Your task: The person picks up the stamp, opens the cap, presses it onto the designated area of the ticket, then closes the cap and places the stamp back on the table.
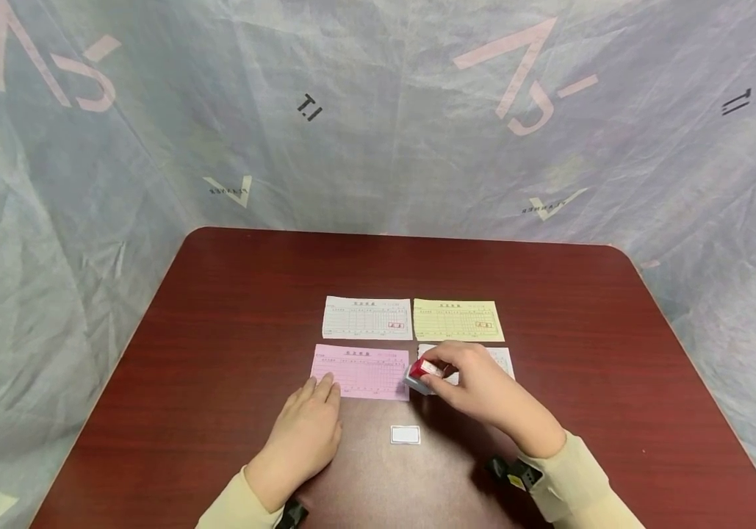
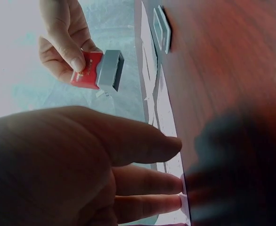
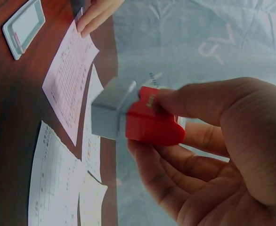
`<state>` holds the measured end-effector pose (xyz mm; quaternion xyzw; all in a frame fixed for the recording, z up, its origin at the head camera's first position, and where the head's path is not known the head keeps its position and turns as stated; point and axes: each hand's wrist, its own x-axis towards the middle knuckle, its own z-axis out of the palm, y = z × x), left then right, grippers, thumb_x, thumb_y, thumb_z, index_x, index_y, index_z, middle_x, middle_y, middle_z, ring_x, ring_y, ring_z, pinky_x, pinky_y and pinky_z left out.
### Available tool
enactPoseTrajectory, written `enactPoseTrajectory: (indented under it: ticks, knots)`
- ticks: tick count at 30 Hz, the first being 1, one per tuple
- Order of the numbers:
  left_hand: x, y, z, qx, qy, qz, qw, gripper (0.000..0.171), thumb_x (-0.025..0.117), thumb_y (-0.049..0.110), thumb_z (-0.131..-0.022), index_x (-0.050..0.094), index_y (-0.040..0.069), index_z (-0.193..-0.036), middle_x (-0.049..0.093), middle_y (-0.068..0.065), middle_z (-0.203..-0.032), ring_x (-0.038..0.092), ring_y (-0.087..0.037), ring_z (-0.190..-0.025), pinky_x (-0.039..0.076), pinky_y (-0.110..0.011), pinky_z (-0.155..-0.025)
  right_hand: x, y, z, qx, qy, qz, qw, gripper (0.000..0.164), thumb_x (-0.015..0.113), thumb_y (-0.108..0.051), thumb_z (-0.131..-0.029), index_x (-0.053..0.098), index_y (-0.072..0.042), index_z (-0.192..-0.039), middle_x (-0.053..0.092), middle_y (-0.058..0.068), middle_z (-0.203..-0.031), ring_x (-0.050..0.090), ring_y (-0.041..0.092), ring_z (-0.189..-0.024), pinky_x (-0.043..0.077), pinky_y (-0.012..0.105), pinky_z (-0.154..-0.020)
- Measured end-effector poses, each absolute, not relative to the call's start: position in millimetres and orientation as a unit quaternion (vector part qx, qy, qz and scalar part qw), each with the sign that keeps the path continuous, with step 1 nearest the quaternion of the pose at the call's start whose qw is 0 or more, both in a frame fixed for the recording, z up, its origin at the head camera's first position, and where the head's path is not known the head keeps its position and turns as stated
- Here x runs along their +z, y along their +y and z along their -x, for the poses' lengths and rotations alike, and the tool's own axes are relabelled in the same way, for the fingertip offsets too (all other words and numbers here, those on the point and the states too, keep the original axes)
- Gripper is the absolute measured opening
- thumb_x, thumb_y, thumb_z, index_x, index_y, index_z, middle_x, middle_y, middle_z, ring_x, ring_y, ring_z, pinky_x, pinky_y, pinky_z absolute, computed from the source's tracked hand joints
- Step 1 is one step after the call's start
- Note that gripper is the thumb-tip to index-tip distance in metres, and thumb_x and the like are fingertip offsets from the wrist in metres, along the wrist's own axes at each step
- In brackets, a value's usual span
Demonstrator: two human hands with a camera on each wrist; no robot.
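Observation:
My right hand [image 1: 480, 378] pinches a red and grey rubber stamp [image 3: 138, 115] between thumb and fingers. In the right wrist view the stamp's grey base points left, in the air above the papers. My left hand [image 1: 307, 426] rests with straight fingers on the lower left edge of a pink form [image 1: 367, 371]. Beside that form, a white form [image 1: 502, 358] is partly hidden by the right hand. Behind lie another white form [image 1: 364, 317] and a yellow form [image 1: 458, 321], each with a small red stamp mark at its right.
A small grey-rimmed rectangular piece with a white face [image 1: 405, 435], perhaps the stamp's cap, lies on the table between the hands. The dark red wooden table [image 1: 219, 308] has rounded far corners. Grey printed sheeting [image 1: 384, 162] hangs around its back and sides.

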<state>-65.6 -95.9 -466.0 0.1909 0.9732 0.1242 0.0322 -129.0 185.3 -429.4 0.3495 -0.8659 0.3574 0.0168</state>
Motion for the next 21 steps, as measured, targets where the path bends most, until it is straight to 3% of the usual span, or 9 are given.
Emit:
enactPoseTrajectory:
  ticks: [11,21]
  knots:
    - [-465.0,-92.1,66.3,0.122,0.974,-0.189,0.032,0.05,0.072,0.014,-0.088,0.061,-0.012,-0.129,0.052,-0.027,-0.141,0.049,-0.049,-0.129,0.039,-0.059,-0.105,-437.7,162.2,141.6,0.319,-0.873,-0.365,0.052,0.012,0.079,-0.007,-0.085,0.073,-0.007,-0.096,0.062,-0.008,-0.083,0.059,0.008,-0.075,0.052,0.026,-0.067]
    - [-463.3,-85.6,68.5,0.12,0.973,-0.193,0.035,0.048,0.07,0.016,-0.089,0.062,-0.01,-0.129,0.054,-0.026,-0.139,0.05,-0.048,-0.127,0.043,-0.056,-0.101,-449.2,147.1,155.6,0.271,-0.886,-0.37,0.063,0.016,0.083,-0.008,-0.085,0.074,-0.003,-0.098,0.063,-0.001,-0.083,0.056,0.012,-0.074,0.05,0.03,-0.066]
